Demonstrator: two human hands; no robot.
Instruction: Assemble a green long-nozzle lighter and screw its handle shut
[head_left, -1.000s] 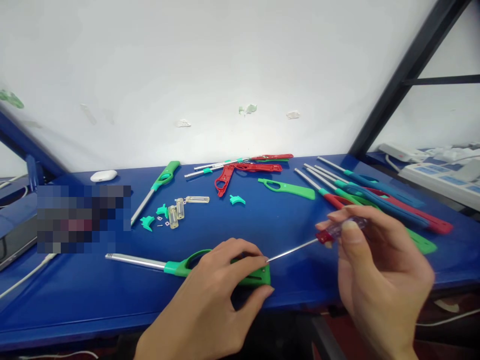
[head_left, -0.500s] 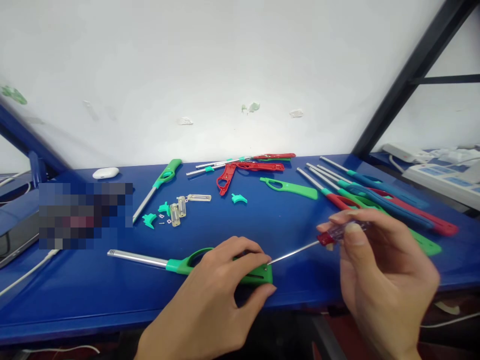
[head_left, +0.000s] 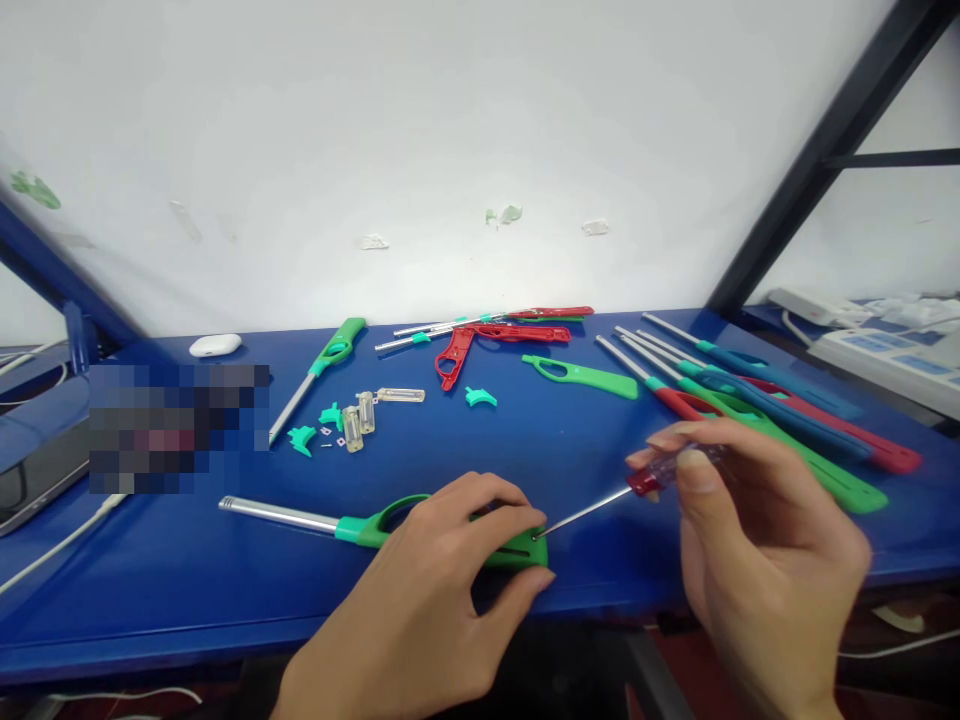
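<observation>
A green long-nosed lighter [head_left: 360,527] with a metal tube pointing left lies near the front edge of the blue table [head_left: 187,590]. My left hand [head_left: 427,600] is closed over its handle, pressing it down. My right hand [head_left: 757,560] pinches a small screwdriver [head_left: 645,485] with a clear red handle. Its thin shaft slants down to the left, and the tip touches the right end of the green handle, by my left fingertips.
Several more lighters in green, red and blue [head_left: 757,410] lie at the right. Red and green handle shells [head_left: 517,350], small teal parts and clear pieces [head_left: 352,425] are scattered mid-table. A white earbud case [head_left: 215,345] sits far left. Power strips [head_left: 877,340] rest on the right shelf.
Hardly anything differs. My right hand has turned slightly on the screwdriver handle; the tip stays at the lighter's end. The view has shifted a little.
</observation>
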